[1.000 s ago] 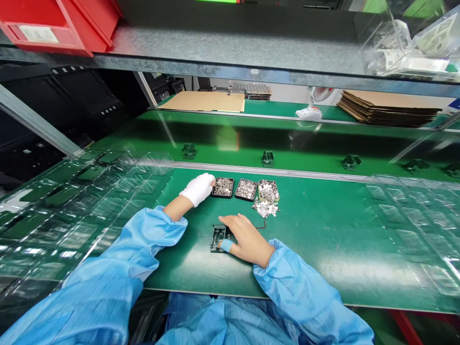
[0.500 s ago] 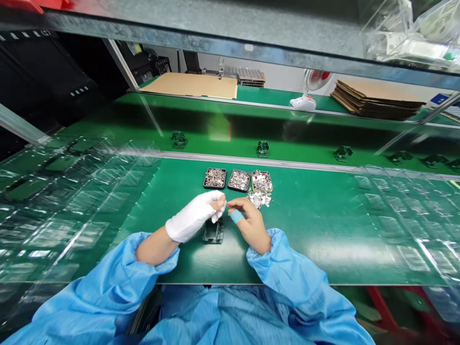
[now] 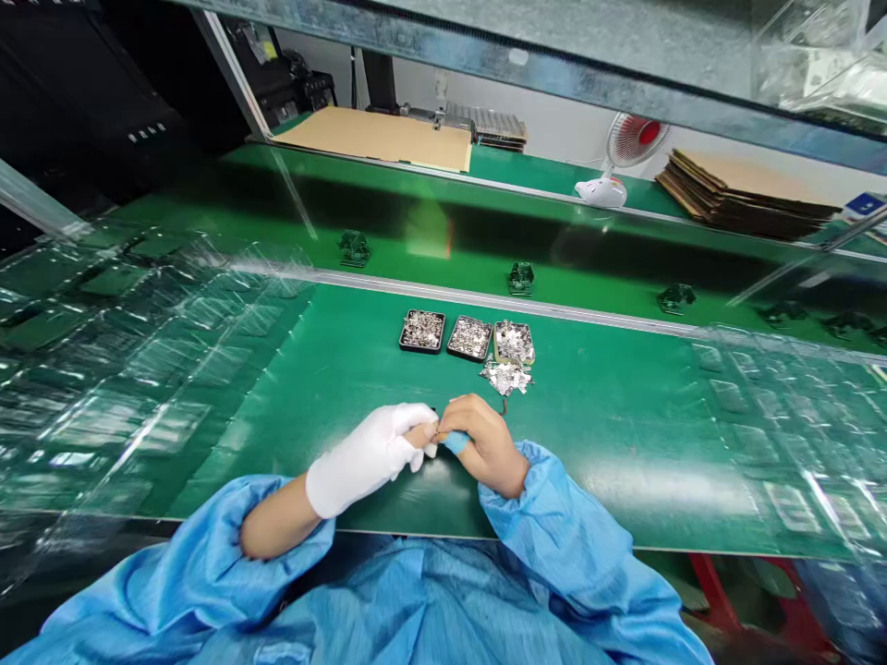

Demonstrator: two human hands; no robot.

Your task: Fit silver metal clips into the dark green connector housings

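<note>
Lone head view, facing forward and down; green bench [image 3: 589, 416] near below (metal shelf [image 3: 624, 46] across top).

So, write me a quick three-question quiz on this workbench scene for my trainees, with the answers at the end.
1. True or false: the left hand wears a white glove.
2. The wrap on the right hand is: (a) red, (b) blue, (c) yellow.
3. How many small trays of metal parts stand in the row?
Key: 1. True; 2. b; 3. Three.
</note>
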